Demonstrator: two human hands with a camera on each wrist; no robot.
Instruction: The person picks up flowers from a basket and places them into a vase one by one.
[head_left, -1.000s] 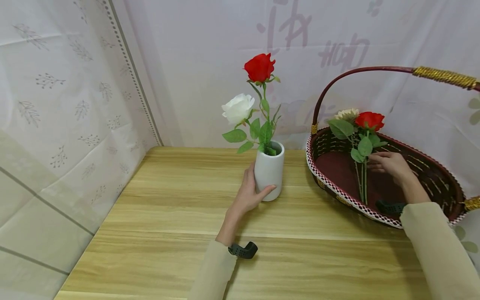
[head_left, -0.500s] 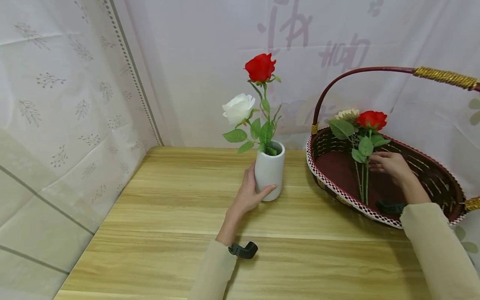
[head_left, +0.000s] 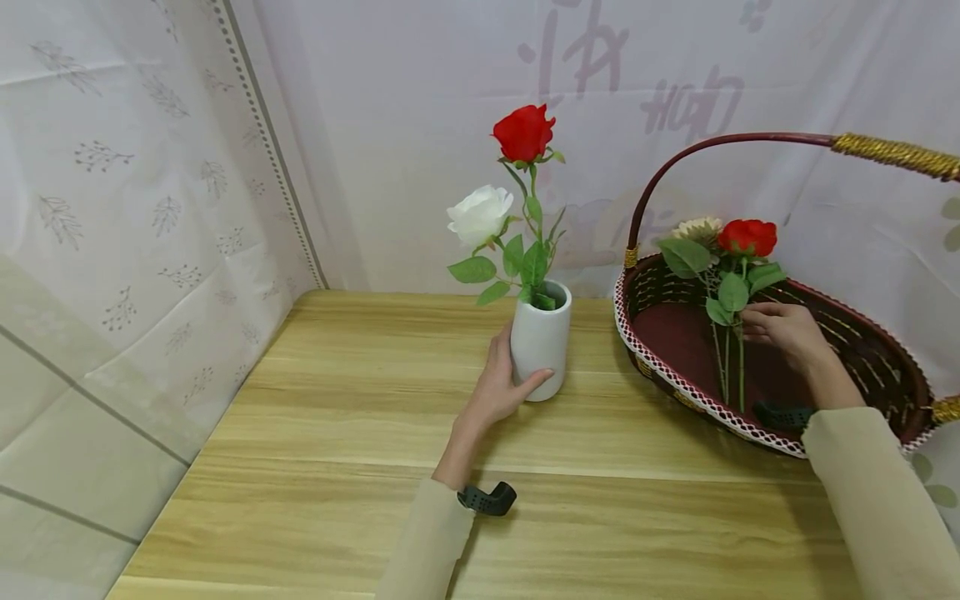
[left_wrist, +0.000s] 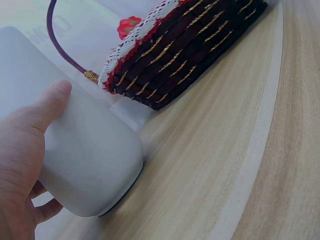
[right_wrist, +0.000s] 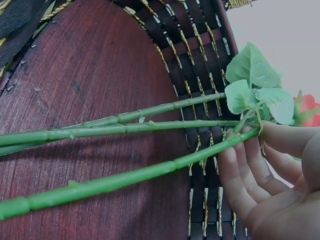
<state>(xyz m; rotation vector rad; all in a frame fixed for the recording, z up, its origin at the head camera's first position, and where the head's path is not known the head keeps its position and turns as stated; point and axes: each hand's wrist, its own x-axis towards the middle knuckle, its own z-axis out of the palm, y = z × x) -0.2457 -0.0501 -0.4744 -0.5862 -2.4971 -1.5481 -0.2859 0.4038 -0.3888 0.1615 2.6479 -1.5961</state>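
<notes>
My left hand (head_left: 498, 385) grips the lower part of a white vase (head_left: 542, 346), thumb across its front and fingers round the far side. Out of the vase rise a red rose (head_left: 523, 133) and a white rose (head_left: 480, 217). On the right, my right hand (head_left: 786, 333) reaches into the basket and pinches the stem of a second red rose (head_left: 748, 238). The right wrist view shows thumb and fingertips on that green stem (right_wrist: 125, 181), just below its leaves. Beside it lie other stems (right_wrist: 150, 127), and a cream flower (head_left: 697, 230) leans at the basket's back rim.
The dark woven basket (head_left: 678, 398) with white lace trim stands at the right of the wooden table (head_left: 337, 417). Its tall handle (head_left: 738, 137) arches over the flowers. Pale printed curtains (head_left: 405, 150) hang behind and to the left.
The red rose in the basket has shifted slightly right with my right hand, its stem parting from the others. My left hand and the vase stay in place.
</notes>
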